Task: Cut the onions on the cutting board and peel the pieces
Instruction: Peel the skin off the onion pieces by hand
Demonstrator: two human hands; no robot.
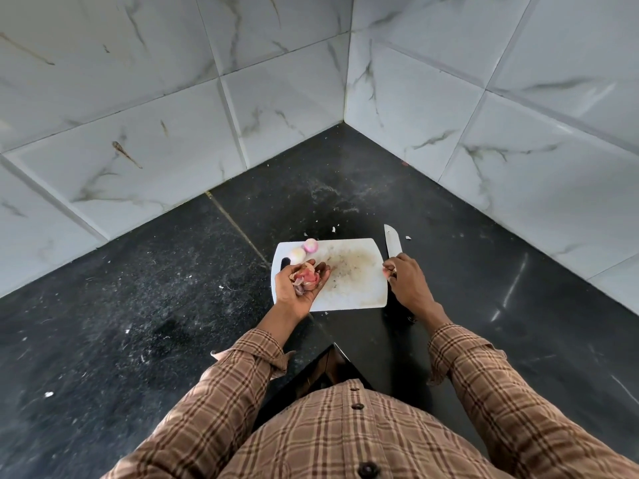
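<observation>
A white cutting board [349,288] lies on the black counter. Two peeled onion pieces [304,249] sit at its far left corner. My left hand [300,283] is palm up over the board's left side, its fingers cupped round a heap of pink and brown onion peels [307,277]. My right hand [406,278] is at the board's right edge with curled fingers that pinch a small bit of peel. A knife [392,242] lies right of the board, blade pointing away. Its handle is mostly hidden under my right hand.
Black stone counter [138,305] fills a corner between two marble-tiled walls [173,98]. Small peel scraps [334,229] lie beyond the board. The counter's front edge notches inward in front of my checked shirt.
</observation>
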